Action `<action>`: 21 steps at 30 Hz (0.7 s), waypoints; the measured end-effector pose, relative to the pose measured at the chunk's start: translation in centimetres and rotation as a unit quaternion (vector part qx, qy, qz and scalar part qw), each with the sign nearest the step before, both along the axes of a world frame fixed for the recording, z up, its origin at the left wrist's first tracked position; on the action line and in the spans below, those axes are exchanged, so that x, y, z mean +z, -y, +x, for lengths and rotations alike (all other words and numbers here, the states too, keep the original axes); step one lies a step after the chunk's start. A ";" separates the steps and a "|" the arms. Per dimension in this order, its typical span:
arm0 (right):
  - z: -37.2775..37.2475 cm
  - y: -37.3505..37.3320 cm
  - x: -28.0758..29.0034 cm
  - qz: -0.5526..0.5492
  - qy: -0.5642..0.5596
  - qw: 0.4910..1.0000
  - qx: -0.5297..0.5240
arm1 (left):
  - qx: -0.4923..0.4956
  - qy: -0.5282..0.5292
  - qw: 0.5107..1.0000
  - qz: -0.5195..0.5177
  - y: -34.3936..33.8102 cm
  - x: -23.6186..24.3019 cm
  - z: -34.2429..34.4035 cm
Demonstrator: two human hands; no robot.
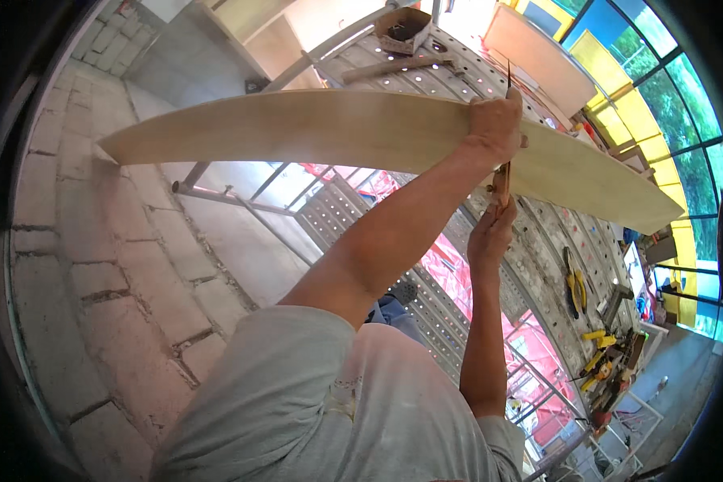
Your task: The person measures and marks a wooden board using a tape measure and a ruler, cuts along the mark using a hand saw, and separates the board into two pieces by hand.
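A long, pale, curved wooden board (313, 128) stretches across the view, tapering toward both ends. My left hand (496, 128) is closed over its upper face, right of the middle. Out of that fist rises a thin, pointed tool (508, 74) with a dark tip; its exact kind is unclear. Below the fist, at the board's lower edge, a narrow brown piece (502, 183) shows. My right hand (490, 237) is closed around the lower end of this piece. Whether the brown piece and the pointed tool are one thing is hidden by my left hand.
Under the board lies a perforated metal scaffold platform (530, 241). Yellow-handled pliers (576, 283) and a pile of hand tools (610, 361) lie at the right. A box (402, 30) and a hammer (402, 67) are at the far end. Block wall (96, 281) fills the left.
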State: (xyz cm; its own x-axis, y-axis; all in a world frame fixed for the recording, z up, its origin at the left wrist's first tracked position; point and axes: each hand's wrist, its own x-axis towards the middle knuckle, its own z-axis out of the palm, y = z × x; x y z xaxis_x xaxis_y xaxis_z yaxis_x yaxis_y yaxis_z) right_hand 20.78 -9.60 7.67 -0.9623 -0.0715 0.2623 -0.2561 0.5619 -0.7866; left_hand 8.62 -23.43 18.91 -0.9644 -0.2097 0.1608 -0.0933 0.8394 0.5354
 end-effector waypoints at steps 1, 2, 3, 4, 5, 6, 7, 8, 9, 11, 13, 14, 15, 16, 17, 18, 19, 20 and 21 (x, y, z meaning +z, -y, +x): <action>0.0 -0.2 0.6 0.019 0.006 1.000 0.005 | 0.008 0.000 1.000 -0.005 -0.1 0.1 0.4; -0.2 0.3 2.0 0.012 0.004 1.000 0.014 | 0.016 -0.015 1.000 -0.014 0.2 0.0 0.4; 0.0 0.3 4.1 0.014 0.056 0.998 0.014 | 0.018 -0.027 0.999 -0.021 0.3 -0.2 0.5; 0.2 0.1 5.7 0.017 0.110 0.994 0.012 | 0.018 -0.026 0.999 -0.021 0.2 -0.3 0.5; 0.2 0.1 6.3 0.078 0.115 0.990 -0.013 | 0.024 -0.046 0.998 -0.035 -0.2 -0.5 0.5; 0.1 -0.1 7.4 0.080 0.116 0.990 -0.018 | 0.027 -0.067 0.996 -0.045 -0.8 -0.8 0.3; 0.0 -0.2 8.6 0.071 0.098 0.992 0.018 | 0.021 -0.067 0.997 -0.040 -0.7 -1.3 0.3; 0.1 -0.7 9.5 0.068 0.081 0.993 0.049 | 0.039 -0.074 0.995 -0.060 -0.7 -2.0 0.1; -0.1 -1.1 8.9 0.079 0.058 0.994 0.056 | 0.051 -0.083 0.992 -0.074 -1.2 -2.2 -0.2; 0.1 -1.4 8.8 0.077 0.073 0.992 0.065 | 0.032 -0.048 0.996 -0.073 0.2 -2.7 -0.3; 0.5 -1.3 8.8 0.048 0.090 0.993 0.062 | 0.021 -0.078 0.995 -0.059 0.4 -2.4 0.5; 0.0 -1.8 8.0 0.033 0.068 0.995 0.066 | -0.008 -0.055 0.998 -0.037 0.5 -1.0 0.8; -0.3 -1.8 7.7 0.038 0.067 0.995 0.059 | -0.028 -0.032 0.999 -0.022 1.4 -0.1 1.3; -0.1 -1.7 7.5 0.020 0.059 0.996 0.060 | -0.031 -0.032 0.999 -0.017 2.3 0.0 2.0; 0.0 -1.6 7.3 0.001 0.050 0.997 0.061 | -0.065 -0.014 0.997 -0.050 3.1 -0.1 2.4; -0.1 -1.7 6.2 0.005 0.048 0.997 0.059 | -0.100 0.002 0.991 -0.084 3.4 0.1 2.4; -0.1 -1.9 4.8 0.014 0.018 0.999 0.047 | -0.102 -0.001 0.991 -0.081 3.4 0.1 2.6; 0.2 -1.9 4.6 0.023 -0.008 0.999 0.039 | -0.104 -0.012 0.983 -0.148 3.3 0.2 3.5; 0.4 -2.0 4.5 0.025 -0.008 0.999 0.039 | -0.106 -0.023 0.971 -0.215 2.9 0.2 4.0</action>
